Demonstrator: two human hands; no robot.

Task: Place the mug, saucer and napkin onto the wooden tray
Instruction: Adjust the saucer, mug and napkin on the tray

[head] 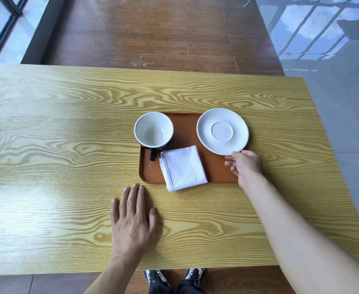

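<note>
Where the pale, wavy-grained wooden surface (47, 134) ends nearest the person, a pair of black-and-white shoes (174, 276) shows just past its edge, cut off by the frame below. On the surface beyond them the left hand (132, 219) lies flat, palm down, fingers spread and holding nothing, its fingertips just short of the near left corner of the reddish-brown wooden tray (151, 172). The folded white cloth napkin (183, 167) lies on the tray's near middle, slightly turned, its near corner hanging over the tray's rim onto the surface. To the right, the right hand (245, 165) reaches in from a bare forearm and pinches the near rim of the round white ceramic saucer (222, 131), thumb on top, the other fingers curled beneath where they are hard to make out. The saucer covers the tray's far right corner, and it cannot be told whether it rests there or is held just above. At the far left corner sits the mug (153, 130), white inside and dark outside, empty, its dark handle pointing toward the person; it hides that corner of the tray. Past the surface lie brown wooden floorboards (163, 39), with glossy grey tiles (323, 60) to the right mirroring a window grid.
</note>
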